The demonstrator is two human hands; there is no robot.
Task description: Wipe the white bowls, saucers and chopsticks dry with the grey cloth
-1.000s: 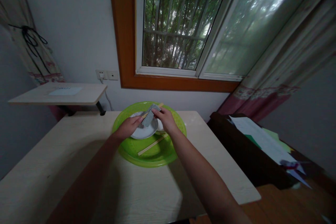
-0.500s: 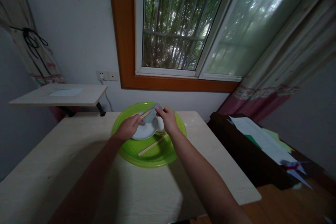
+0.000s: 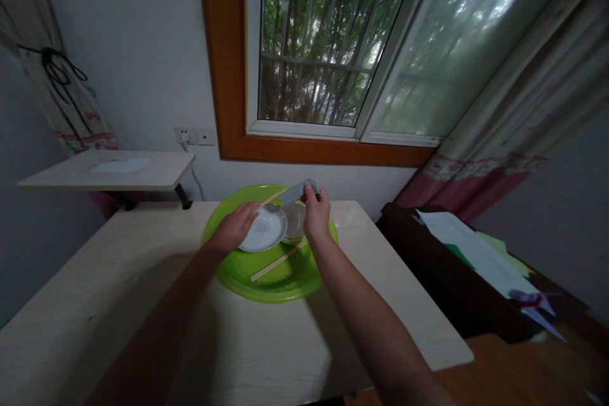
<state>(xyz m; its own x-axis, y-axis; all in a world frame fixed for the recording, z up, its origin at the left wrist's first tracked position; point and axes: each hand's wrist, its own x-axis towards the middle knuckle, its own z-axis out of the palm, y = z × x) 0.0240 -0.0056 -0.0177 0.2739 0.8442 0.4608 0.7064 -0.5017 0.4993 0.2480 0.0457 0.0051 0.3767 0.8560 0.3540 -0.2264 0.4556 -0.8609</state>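
Note:
A round green basin stands on the pale wooden table. Inside it lie a white plate, a small white bowl and one loose chopstick. My left hand is closed on a second chopstick, held slanting above the plate. My right hand pinches a grey patterned cloth that wraps the chopstick's far end, above the bowl.
A small side table with a paper on it stands at the left by the wall sockets. A dark cabinet with papers sits right of the table. A barred window and curtain lie behind.
My right hand slid the cloth up and to the right along the chopstick, from over the plate to its far tip. My left hand kept its grip and stayed in place.

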